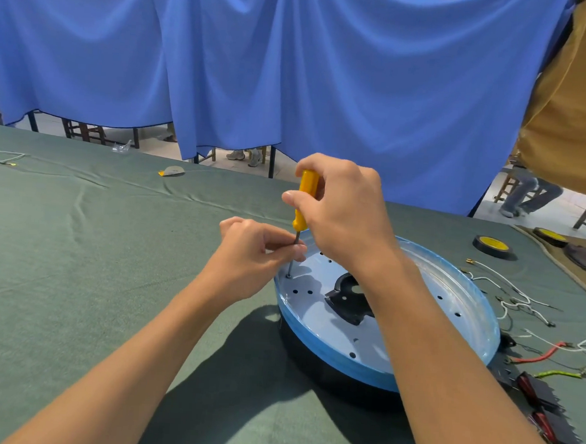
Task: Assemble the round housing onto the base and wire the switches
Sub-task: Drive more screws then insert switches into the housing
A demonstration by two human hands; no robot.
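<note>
The housing (338,362) sits on the base (337,379), right of the table's (75,277) middle. The screwdriver (303,202) stands upright over the housing's far-left part, its tip on a screw (288,275) just inside the rim. The right hand (347,211) grips the handle. The left hand (252,250), lower and to its left, pinches the shaft. A bracket (348,304) lies in the housing's middle. Wires (517,297) lie right of the housing, switches (544,408) at its near right, and a tape roll (492,246) behind the wires. A curtain (294,67) hangs behind the table.
</note>
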